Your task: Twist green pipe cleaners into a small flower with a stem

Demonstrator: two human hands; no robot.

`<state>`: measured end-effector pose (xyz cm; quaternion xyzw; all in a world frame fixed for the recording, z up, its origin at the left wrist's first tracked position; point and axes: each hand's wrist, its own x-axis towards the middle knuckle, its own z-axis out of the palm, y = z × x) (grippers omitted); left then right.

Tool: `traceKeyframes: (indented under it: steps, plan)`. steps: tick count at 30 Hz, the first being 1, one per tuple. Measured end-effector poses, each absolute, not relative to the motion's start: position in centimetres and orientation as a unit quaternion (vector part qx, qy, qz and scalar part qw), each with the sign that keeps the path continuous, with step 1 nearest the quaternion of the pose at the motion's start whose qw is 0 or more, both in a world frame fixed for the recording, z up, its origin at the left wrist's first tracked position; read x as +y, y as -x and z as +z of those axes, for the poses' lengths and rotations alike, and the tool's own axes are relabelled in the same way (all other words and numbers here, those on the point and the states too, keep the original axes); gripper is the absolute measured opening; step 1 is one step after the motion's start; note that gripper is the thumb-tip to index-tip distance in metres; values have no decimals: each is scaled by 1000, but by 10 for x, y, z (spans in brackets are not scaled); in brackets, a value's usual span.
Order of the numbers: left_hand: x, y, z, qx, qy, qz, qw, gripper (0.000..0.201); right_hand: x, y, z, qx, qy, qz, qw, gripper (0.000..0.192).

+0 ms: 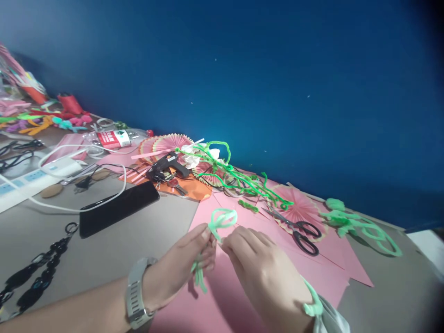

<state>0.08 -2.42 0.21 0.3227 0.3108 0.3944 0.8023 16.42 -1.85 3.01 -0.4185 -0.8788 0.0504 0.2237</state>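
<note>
My left hand (185, 259) pinches a light green pipe cleaner (224, 218) bent into loops above the fingers, with loose ends hanging below the palm. My right hand (258, 261) is closed close beside it, fingertips on a short strand leading from the loops; the exact grip is partly hidden. Both hands are over pink paper (229, 286). A grey watch band (137, 291) circles the left wrist, and a light green pipe cleaner band (314, 298) the right. Just beyond the right hand lie scissors (294, 226) with black handles.
Behind are a black glue gun (168, 167), keys (176, 185), pink paper fans (294, 203) and tangled green pipe cleaners (256, 185). A phone (120, 208), white power strip (38, 180), cable and plastic bottle (114, 138) lie left. More light green pieces (367, 229) lie right, near the blue wall (277, 92).
</note>
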Motion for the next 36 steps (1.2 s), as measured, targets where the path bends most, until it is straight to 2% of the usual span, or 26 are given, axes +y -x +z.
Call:
traceKeyframes:
  steps: [5,9,12,15,18,29,32,36]
  plan:
    - [-22,0,11,286,-338,437,783,29,-9,-164,26,-818,455,226,272,17]
    - [-19,4,4,271,-324,423,801,28,-6,-165,21,-789,465,283,286,19]
    - [-15,9,1,262,-337,384,818,30,-3,-167,17,-791,466,278,283,19]
    - [-11,12,3,303,-367,354,805,37,0,-169,16,-821,430,253,278,15]
    - [-9,13,4,351,-375,338,789,36,1,-170,17,-858,385,206,271,15]
    - [-6,12,7,420,-411,339,735,29,-3,-173,22,-930,334,16,148,15]
    - [-8,10,4,412,-414,362,726,30,-1,-174,21,-918,349,40,183,14]
    - [-10,6,3,403,-411,386,720,28,6,-174,18,-863,396,133,283,17]
